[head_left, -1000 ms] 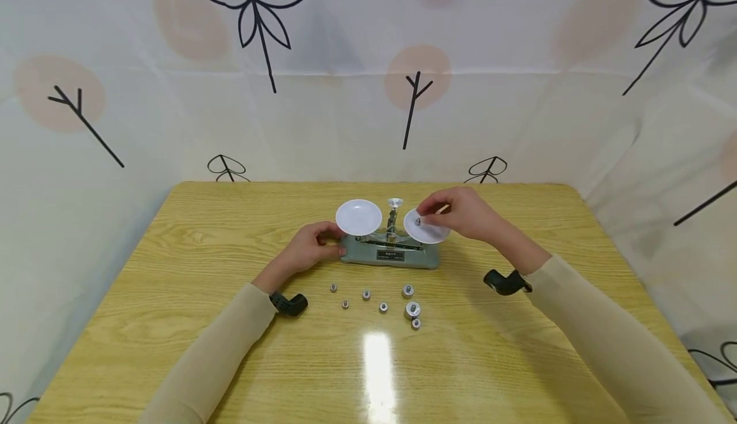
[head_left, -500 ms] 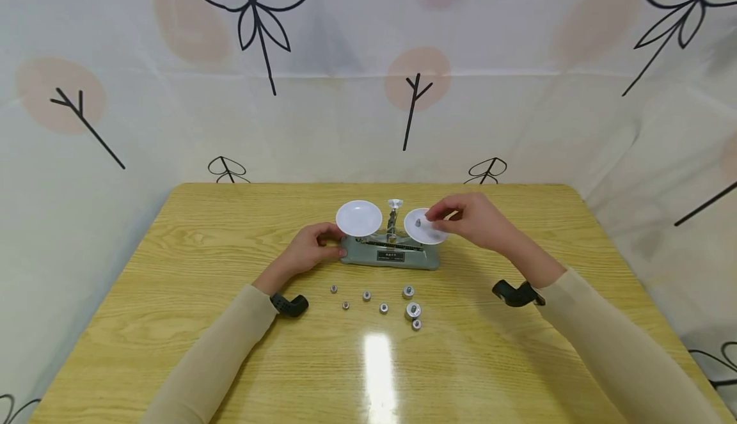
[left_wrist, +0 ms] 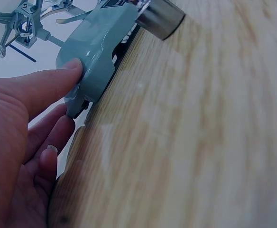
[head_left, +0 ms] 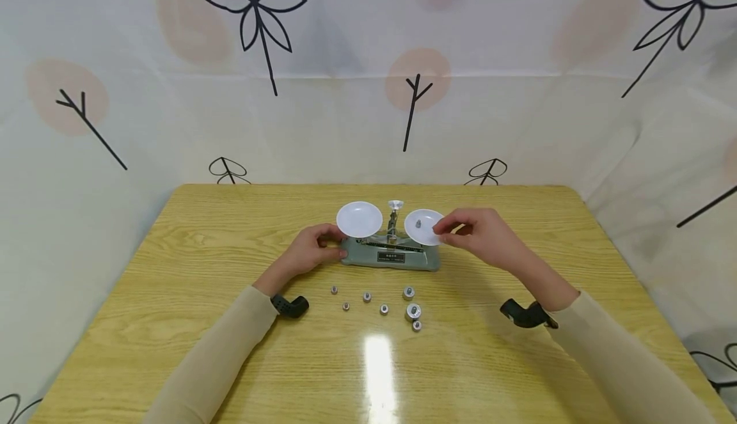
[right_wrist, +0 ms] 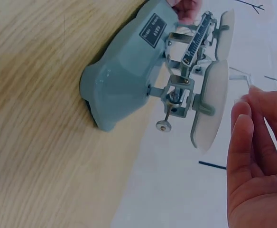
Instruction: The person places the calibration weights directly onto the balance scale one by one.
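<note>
A balance scale with a green base [head_left: 391,258] and two white pans stands mid-table. My left hand [head_left: 311,248] grips the left end of its base, thumb on the front in the left wrist view and fingers behind. A small metal weight [head_left: 418,224] stands upright on the right pan [head_left: 426,237]. My right hand [head_left: 480,235] is at that pan's right rim, thumb and fingertips close together with no object seen between them. In the right wrist view its fingers [right_wrist: 243,137] are beside the pan. Nothing lies on the left pan [head_left: 359,219].
Several metal weights stand on the wooden table [head_left: 230,238] before the scale, among them a large one [head_left: 413,311] with a smaller one [head_left: 417,326] close by it. A patterned cloth [head_left: 345,117] hangs behind the table.
My right hand has let go of the weight on the right pan and drawn back to the right and slightly down. The left hand has stayed on the base.
</note>
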### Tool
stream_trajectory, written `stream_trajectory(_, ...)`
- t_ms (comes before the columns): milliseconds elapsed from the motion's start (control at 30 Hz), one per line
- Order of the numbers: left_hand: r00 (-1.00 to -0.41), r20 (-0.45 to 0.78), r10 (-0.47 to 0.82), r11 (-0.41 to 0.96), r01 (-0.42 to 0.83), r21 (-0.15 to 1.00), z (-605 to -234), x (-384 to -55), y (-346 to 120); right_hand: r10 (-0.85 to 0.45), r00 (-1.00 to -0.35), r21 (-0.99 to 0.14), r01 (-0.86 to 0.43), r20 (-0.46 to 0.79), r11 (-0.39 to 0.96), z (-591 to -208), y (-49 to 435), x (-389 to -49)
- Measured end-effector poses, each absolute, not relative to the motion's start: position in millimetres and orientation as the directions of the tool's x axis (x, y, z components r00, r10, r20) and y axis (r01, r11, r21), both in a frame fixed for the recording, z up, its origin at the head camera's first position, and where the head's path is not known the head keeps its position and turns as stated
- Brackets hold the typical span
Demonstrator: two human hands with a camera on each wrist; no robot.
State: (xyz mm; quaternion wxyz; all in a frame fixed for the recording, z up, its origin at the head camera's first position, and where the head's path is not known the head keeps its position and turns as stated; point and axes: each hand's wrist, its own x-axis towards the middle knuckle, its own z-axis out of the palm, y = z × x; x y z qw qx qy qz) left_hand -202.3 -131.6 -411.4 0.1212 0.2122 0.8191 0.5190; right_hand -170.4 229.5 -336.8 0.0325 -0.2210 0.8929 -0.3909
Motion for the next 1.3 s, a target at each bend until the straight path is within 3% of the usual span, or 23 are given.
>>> stream_trajectory(400, -0.883, 0.028, 0.469, 0.376, 0.228, 0.898, -409.9, -200.3, -131.9, -0.444, -0.886, -0.791, -0.362, 0.130, 0.492, -341.2, 223.5, -147.2)
stream_trajectory(1033, -0.883, 0.021, 0.469, 0.369, 0.217, 0.904, -411.1, -201.1, -131.6, -0.512, -0.842, -0.793, -0.426, 0.172, 0.435, -365.6, 212.8, -129.7)
stream_trajectory(1300, -0.884, 0.022, 0.467, 0.376, 0.221, 0.900, -410.4, -202.1, -131.3, -0.552, -0.825, -0.807, -0.407, 0.125, 0.427, -378.7, 207.9, -127.0)
